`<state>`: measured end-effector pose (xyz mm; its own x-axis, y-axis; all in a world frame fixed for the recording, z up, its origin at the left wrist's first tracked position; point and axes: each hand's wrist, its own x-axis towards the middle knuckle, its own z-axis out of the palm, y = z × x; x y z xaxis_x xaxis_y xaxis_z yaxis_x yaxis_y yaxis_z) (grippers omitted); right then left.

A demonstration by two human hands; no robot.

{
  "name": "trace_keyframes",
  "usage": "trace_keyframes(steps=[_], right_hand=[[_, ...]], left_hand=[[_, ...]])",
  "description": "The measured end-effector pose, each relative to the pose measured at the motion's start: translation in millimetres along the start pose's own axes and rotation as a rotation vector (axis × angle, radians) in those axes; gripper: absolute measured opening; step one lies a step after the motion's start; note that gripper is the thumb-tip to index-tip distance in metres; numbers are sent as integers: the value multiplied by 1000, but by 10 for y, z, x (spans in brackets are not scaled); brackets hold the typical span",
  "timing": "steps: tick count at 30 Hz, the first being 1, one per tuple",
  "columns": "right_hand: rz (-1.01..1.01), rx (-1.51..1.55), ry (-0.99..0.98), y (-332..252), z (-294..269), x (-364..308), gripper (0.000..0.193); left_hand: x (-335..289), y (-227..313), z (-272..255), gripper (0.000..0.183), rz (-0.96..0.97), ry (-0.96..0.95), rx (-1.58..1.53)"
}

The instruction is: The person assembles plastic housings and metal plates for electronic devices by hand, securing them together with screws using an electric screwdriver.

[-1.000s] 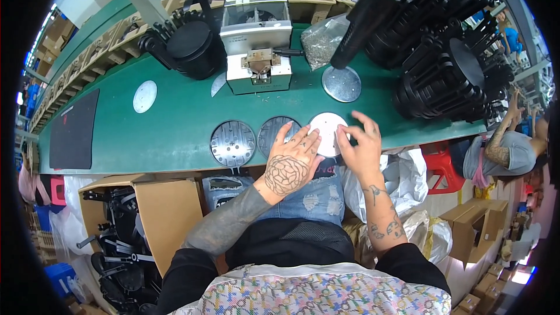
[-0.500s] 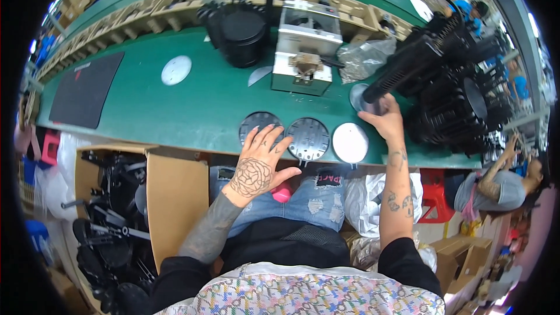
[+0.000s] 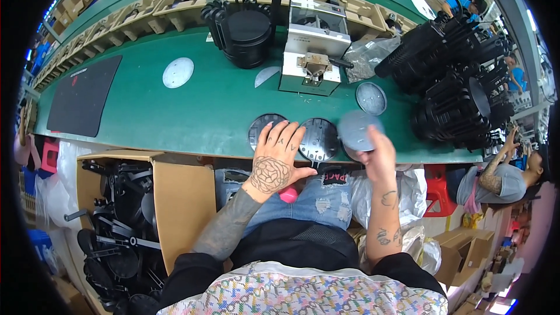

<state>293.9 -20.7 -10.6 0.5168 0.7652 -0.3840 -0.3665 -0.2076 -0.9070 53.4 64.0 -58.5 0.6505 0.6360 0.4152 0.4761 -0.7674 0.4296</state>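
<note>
My left hand (image 3: 273, 166) lies with its fingers stretched out over the left black round disc (image 3: 255, 135), covering part of it. Just right of those fingers is a second black round disc (image 3: 318, 143) with a ribbed face, at the table's front edge. In my right hand (image 3: 380, 154) is a grey round disc (image 3: 357, 129), pinched at its right edge and smeared by motion. Under it shows the dark rim of another round piece, mostly hidden. Behind the held disc a grey, shallow round disc (image 3: 371, 99) rests on the green table (image 3: 221, 105).
A white machine (image 3: 315, 52) with a metal fixture stands at the back. Black folding assemblies (image 3: 248, 35) stand beside it, more (image 3: 452, 105) to the right. A pale disc (image 3: 178, 73) and a black mat (image 3: 83, 96) lie at left. An open carton (image 3: 185, 210) stands below the table.
My right hand has come back toward the table's front edge, bringing the grey disc over the spot where a whitish disc showed. My left hand stays on the left black disc.
</note>
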Motion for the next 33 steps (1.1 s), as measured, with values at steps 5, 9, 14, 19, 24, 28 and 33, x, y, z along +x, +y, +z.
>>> trace_keyframes(steps=[5,9,14,19,24,28,33], right_hand=[[52,-355,-204,210,336,53,31],[-52,-488,-243,197,396,-62,37],[-715,-1294,60,230,306,-264,28],[-980,-1241,-36,466,372,-322,27],[-871,-1368,-227,483,465,-531,37],[-855,-1397,-218,596,489,-605,49],[-868,-1397,-219,677,487,-630,60]], left_hand=[[13,52,5,102,9,33,-17],[-16,5,26,90,25,-4,15],[-26,-33,16,81,30,-10,14],[38,16,-10,80,40,-42,36],[73,1,-52,84,32,-106,49],[121,17,-111,84,44,-118,67],[155,-15,-72,86,79,-137,89]])
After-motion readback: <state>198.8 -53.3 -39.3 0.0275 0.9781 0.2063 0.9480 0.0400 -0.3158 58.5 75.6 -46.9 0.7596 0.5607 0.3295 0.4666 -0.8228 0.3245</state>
